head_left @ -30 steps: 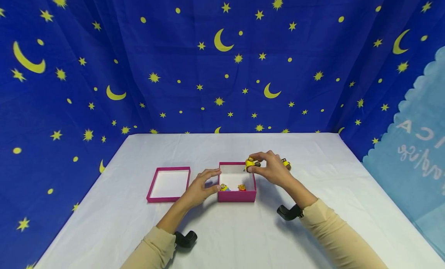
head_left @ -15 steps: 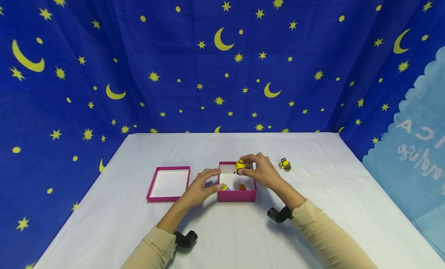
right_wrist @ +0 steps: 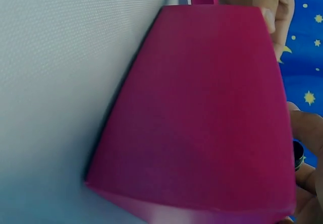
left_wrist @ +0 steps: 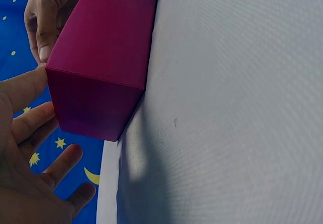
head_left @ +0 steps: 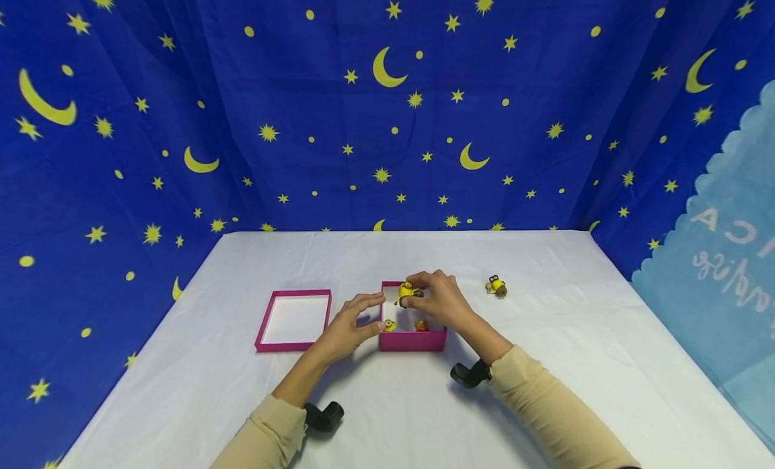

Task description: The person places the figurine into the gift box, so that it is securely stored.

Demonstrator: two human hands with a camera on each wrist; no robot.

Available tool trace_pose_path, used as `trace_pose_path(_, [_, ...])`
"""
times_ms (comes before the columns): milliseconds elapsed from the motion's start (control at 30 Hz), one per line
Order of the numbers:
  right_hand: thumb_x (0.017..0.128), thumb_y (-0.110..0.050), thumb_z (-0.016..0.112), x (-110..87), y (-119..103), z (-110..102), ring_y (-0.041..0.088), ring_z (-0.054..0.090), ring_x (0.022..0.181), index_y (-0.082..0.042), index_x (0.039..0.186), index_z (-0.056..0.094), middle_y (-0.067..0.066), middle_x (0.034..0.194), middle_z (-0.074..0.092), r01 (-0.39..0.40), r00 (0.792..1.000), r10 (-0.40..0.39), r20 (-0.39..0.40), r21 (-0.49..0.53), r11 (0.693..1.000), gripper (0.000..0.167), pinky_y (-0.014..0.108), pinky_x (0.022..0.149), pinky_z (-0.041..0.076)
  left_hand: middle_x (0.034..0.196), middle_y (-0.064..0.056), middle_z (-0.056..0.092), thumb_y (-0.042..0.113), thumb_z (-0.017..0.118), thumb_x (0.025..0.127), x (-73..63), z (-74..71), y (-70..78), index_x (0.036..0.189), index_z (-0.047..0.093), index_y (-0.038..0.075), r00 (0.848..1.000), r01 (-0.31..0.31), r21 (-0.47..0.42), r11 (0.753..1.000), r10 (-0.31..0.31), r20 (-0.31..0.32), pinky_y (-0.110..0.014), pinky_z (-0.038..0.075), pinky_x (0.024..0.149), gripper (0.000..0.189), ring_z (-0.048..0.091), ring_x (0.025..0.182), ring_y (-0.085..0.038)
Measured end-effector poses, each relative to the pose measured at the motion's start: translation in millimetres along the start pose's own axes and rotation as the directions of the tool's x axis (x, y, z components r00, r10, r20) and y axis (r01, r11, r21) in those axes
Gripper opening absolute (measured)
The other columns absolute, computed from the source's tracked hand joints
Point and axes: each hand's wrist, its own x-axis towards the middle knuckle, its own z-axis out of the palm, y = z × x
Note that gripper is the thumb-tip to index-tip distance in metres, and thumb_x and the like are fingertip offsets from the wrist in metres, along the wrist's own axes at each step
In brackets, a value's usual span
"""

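Yellow figurine (head_left: pixel 406 292) pinched in my right grip (head_left: pixel 445 299), over the open pink box (head_left: pixel 413 342); left grip (head_left: pixel 349 326) relaxed, touching the box's side. White lettering (head_left: pixel 735 241) on the pale-blue panel (head_left: pixel 714 334) looks mirrored, can't read it all from here. White-clothed surface (head_left: pixel 399 415), blue moon-and-star curtain (head_left: pixel 333 112) behind.

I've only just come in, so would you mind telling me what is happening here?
A person's right hand pinches a small yellow figure at the mouth of an open pink box, and their left hand rests against the box's left side. Inside are a yellow-topped toy and an orange toy. A shallow pink lid lies to the left, hollow side up, and a goggled toy sits on the white cloth to the right.
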Motion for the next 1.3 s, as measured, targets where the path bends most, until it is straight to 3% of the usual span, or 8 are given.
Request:
trace_pose_path(233, [0.079, -0.037, 0.074, 1.0, 0.8, 7.1, 0.017, 0.052, 0.094, -0.014, 0.114, 0.068, -0.001, 0.103, 0.073, -0.019, 1.0, 0.019, 0.0, -0.032, 0.999, 0.042, 0.041, 0.089, 0.033, 0.143, -0.011, 0.046, 0.012, 0.065, 0.088, 9.4, 7.9, -32.7, 0.134, 0.05, 0.003, 1.0, -0.014, 0.015, 1.0, 0.014, -0.024, -0.058, 0.025, 0.109, 0.05, 0.033, 0.135, -0.035])
trace_pose_path(333, [0.079, -0.035, 0.074, 1.9, 0.8, 9.8, 0.018, 0.053, 0.094, -0.013, 0.113, 0.068, 0.0, 0.102, 0.073, -0.016, 1.0, 0.016, 0.002, -0.037, 0.999, 0.041, 0.041, 0.089, 0.032, 0.143, -0.006, 0.047, 0.017, 0.066, 0.088, 11.1, 8.0, -38.1, 0.134, 0.051, 0.007, 1.0, -0.009, 0.016, 1.0, 0.009, -0.019, -0.057, 0.025, 0.109, 0.05, 0.033, 0.135, -0.032])
trace_pose_path(567, [0.079, -0.036, 0.074, 5.2, -1.6, 15.4, 0.017, 0.055, 0.088, -0.012, 0.112, 0.069, 0.0, 0.1, 0.074, -0.023, 1.0, 0.025, 0.018, -0.1, 0.995, 0.041, 0.042, 0.09, 0.034, 0.14, -0.006, 0.049, 0.016, 0.067, 0.086, 10.2, 8.5, -39.5, 0.133, 0.052, 0.005, 0.998, -0.049, 0.031, 0.998, 0.05, -0.037, -0.058, 0.029, 0.105, 0.05, 0.035, 0.133, -0.033])
trace_pose_path(800, [0.078, -0.037, 0.075, 8.3, -3.6, 20.3, 0.019, 0.061, 0.09, -0.012, 0.109, 0.07, 0.002, 0.101, 0.074, -0.013, 1.0, 0.015, 0.014, -0.151, 0.989, 0.04, 0.04, 0.084, 0.033, 0.144, -0.003, 0.046, 0.017, 0.066, 0.087, 10.6, 7.4, -36.3, 0.135, 0.051, 0.008, 1.0, 0.012, 0.001, 1.0, -0.012, -0.013, -0.058, 0.024, 0.11, 0.051, 0.03, 0.137, -0.031])
trace_pose_path(967, [0.078, -0.038, 0.075, 10.4, -5.9, 22.6, 0.019, 0.065, 0.094, -0.013, 0.108, 0.071, 0.0, 0.101, 0.074, -0.035, 0.999, 0.039, 0.017, -0.174, 0.984, 0.039, 0.038, 0.079, 0.032, 0.144, -0.002, 0.045, 0.018, 0.066, 0.088, 10.1, 7.5, -36.2, 0.136, 0.05, 0.009, 1.0, 0.02, 0.004, 1.0, -0.02, -0.007, -0.058, 0.023, 0.11, 0.051, 0.03, 0.138, -0.03])
trace_pose_path(1300, [0.078, -0.036, 0.075, 12.1, -8.0, 27.3, 0.02, 0.067, 0.094, -0.014, 0.107, 0.071, 0.0, 0.098, 0.074, -0.025, 0.999, 0.034, 0.037, -0.234, 0.972, 0.036, 0.044, 0.092, 0.041, 0.143, -0.001, 0.046, 0.018, 0.065, 0.088, 10.3, 7.2, -34.8, 0.135, 0.051, 0.01, 1.0, 0.027, 0.01, 1.0, -0.027, -0.008, -0.058, 0.024, 0.11, 0.05, 0.03, 0.137, -0.03])
